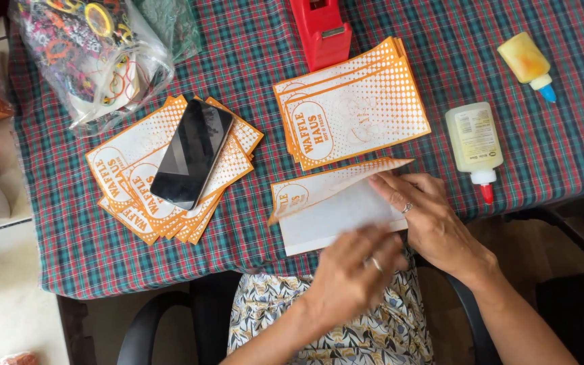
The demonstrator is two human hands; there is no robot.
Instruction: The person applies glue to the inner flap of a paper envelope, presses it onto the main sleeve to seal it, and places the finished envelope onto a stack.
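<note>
We hold the flap [346, 177] lifted, pinched in our right hand [427, 216], while our left hand [353, 270], blurred, fingers curled, presses the sheet [332, 220] at 6 o'clock.

A bench [69, 243] (under a plaid cloth [251, 61]) carries two stacks of orange-printed paper bags [356, 108] [130, 196], a red tape dispenser [322, 30], two glue bottles [474, 138] [527, 62] and a plastic bag [89, 54].
</note>
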